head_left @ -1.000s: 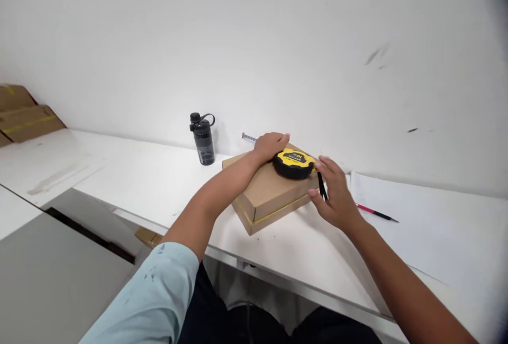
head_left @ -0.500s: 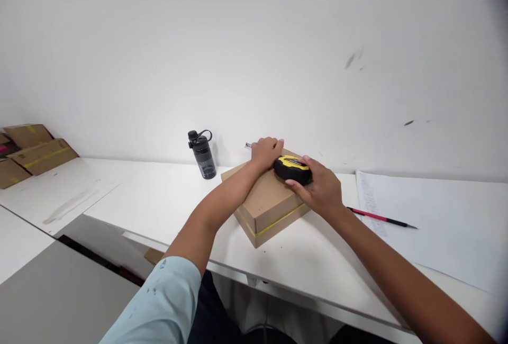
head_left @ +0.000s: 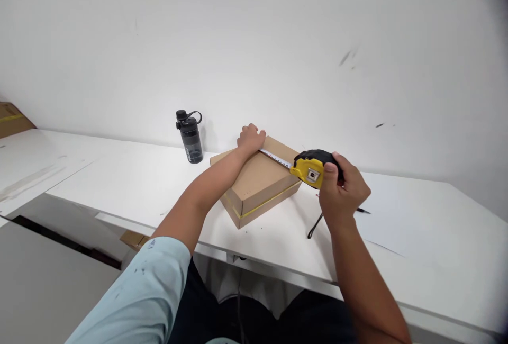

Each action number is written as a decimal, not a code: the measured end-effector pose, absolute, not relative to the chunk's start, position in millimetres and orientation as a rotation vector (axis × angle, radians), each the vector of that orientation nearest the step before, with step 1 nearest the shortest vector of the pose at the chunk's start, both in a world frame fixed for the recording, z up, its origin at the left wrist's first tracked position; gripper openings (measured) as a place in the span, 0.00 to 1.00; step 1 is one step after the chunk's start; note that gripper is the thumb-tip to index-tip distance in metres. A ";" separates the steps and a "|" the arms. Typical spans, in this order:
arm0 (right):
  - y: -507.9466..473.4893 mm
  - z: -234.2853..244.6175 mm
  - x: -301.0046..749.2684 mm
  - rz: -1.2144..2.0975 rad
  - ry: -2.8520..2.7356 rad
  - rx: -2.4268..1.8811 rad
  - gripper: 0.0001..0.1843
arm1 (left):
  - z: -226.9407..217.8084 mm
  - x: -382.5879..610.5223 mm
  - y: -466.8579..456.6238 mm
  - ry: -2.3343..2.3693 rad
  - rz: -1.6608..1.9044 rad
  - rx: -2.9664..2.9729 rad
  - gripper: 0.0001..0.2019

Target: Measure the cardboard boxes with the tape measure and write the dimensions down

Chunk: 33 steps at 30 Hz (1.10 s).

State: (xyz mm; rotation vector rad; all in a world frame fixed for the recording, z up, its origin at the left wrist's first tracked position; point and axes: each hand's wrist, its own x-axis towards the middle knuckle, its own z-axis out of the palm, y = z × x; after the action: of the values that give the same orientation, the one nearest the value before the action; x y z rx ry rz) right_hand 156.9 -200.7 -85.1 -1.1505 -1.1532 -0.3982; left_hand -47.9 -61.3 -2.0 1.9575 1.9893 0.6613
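A closed cardboard box (head_left: 268, 177) with a yellow stripe round its sides lies at an angle on the white table. My right hand (head_left: 344, 189) grips a yellow and black tape measure (head_left: 311, 170), held just off the box's right edge with its wrist strap dangling. From the case, the pulled-out blade (head_left: 277, 160) runs across the box top to my left hand (head_left: 251, 138). That hand is closed at the far left edge of the box, over the blade's end; its fingertips are partly hidden.
A dark water bottle (head_left: 191, 137) stands left of the box, near the wall. To the right, white paper (head_left: 420, 201) lies under a pen (head_left: 363, 210), mostly hidden by my right hand. Another cardboard box (head_left: 14, 121) sits at the far left. The table's front edge runs before my lap.
My right hand has moved right and turned the tape measure, drawing more blade out across the box. The left hand stays at the box's far edge. The view has shifted slightly.
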 end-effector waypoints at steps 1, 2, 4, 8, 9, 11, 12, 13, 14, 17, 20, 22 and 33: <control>-200.9 -86.4 157.0 -0.391 -1.141 -1.129 0.33 | -1.1 -48.3 -62.3 1.981 0.608 1.966 0.25; -201.0 -87.7 157.0 -0.390 -1.142 -1.103 0.32 | -0.3 -48.5 -63.0 1.972 0.550 1.976 0.27; -201.1 -90.5 156.3 -0.402 -1.153 -1.047 0.30 | 1.2 -48.5 -63.5 1.961 0.439 2.003 0.29; -199.6 -99.6 152.5 -0.417 -1.164 -0.994 0.29 | 3.3 -47.3 -61.7 1.951 0.304 2.083 0.30; -198.4 -102.9 151.4 -0.426 -1.176 -0.988 0.30 | 3.8 -47.1 -60.7 1.948 0.276 2.101 0.30; -194.9 -110.2 149.7 -0.463 -1.219 -0.958 0.31 | 5.1 -46.8 -58.0 1.938 0.214 2.134 0.32; -192.7 -113.8 149.3 -0.492 -1.237 -0.939 0.33 | 5.9 -46.8 -56.1 1.928 0.181 2.150 0.33; -190.2 -117.2 149.3 -0.526 -1.248 -0.921 0.35 | 6.7 -46.9 -53.8 1.915 0.149 2.166 0.34; -187.6 -120.2 149.7 -0.553 -1.252 -0.910 0.38 | 7.4 -47.0 -51.2 1.901 0.118 2.181 0.35; -180.6 -124.9 151.7 -0.537 -1.240 -0.928 0.45 | 8.9 -47.8 -43.5 1.864 0.050 2.211 0.37; -177.0 -123.8 151.4 -0.408 -1.193 -1.013 0.48 | 8.9 -49.4 -40.3 1.864 0.047 2.237 0.39; -176.0 -123.1 149.3 -0.320 -1.175 -1.022 0.46 | 8.8 -50.7 -41.4 1.876 0.070 2.257 0.41; -175.9 -130.0 168.7 -0.433 -1.228 -0.826 0.41 | 8.9 -51.5 -43.7 1.886 0.082 2.300 0.45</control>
State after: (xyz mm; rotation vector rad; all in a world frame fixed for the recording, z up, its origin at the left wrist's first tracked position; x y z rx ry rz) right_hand 168.7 -175.9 -130.0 -0.8257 -1.2281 -0.4328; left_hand -51.5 -43.7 8.9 2.2998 1.8863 0.0821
